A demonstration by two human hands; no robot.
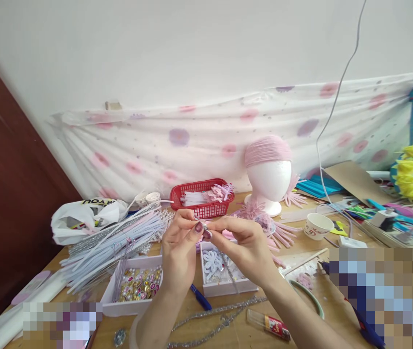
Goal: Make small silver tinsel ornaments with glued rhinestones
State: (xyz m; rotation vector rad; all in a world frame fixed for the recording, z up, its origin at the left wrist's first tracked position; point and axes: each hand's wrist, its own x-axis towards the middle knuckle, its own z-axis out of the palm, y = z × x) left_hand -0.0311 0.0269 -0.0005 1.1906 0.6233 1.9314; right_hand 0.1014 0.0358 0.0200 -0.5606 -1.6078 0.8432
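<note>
My left hand and my right hand meet in mid-air above the table. Thumbs and forefingers of both are pinched together around a small silvery piece, mostly hidden by the fingertips. Below my right hand, a thin silver tinsel stem slants down in front of a white box holding a pale blue looped flower. Whether that stem joins the pinched piece, I cannot tell. Nearest my left wrist is a white tray of gold-rimmed gems and pearls.
A foam head wrapped in pink yarn stands behind, beside a red basket. Pale pipe cleaners pile up at left. Silver tinsel strands, a blue pen and a clear tube lie in front. A paper cup stands right.
</note>
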